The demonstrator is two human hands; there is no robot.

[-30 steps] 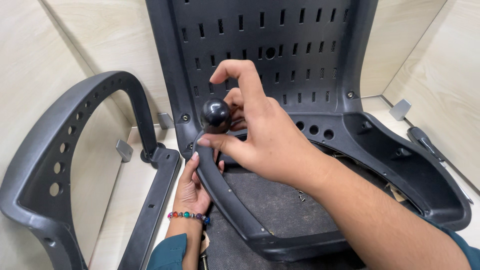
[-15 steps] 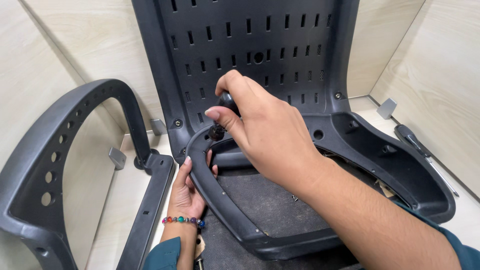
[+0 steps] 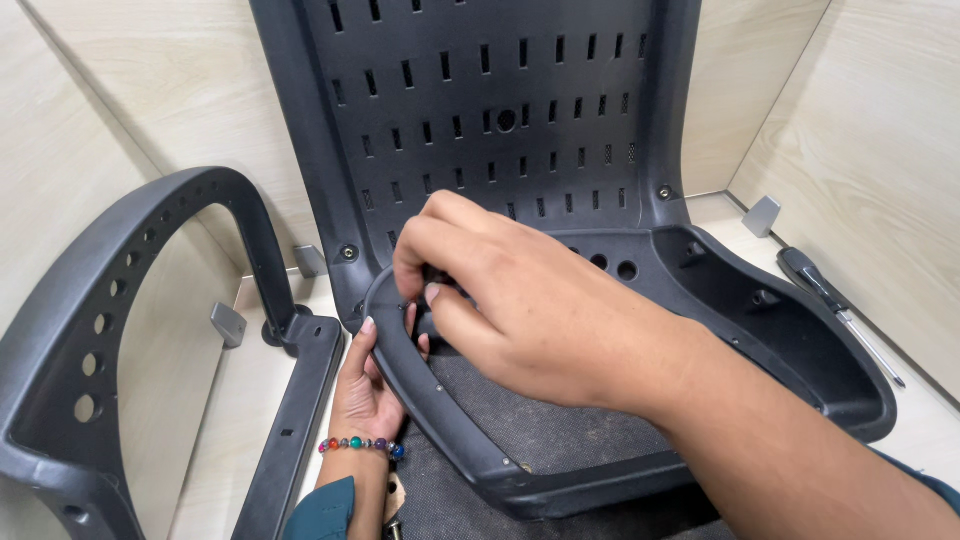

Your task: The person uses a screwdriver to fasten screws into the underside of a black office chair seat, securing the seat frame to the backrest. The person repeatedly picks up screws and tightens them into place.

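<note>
Right hand now lower and closed, fingers curled round a small dark knob pressed against the near-left rim of the black chair shell. A second ago held that round knob up in plain view above the rim; half a second ago already dropping onto it. Now knob almost wholly hidden under fingertips, only a dark sliver showing. Reads as knob brought to its seat at the shell's edge and being turned or pushed home; cannot tell whether threaded in.

Left hand, beaded bracelet at wrist, stays under the same rim, fingers gripping the edge from below and bracing it.

Loose armrest standing at left, just beside the shell, unmoved. Screwdriver lying on pale tabletop at far right, well apart from both hands.
</note>
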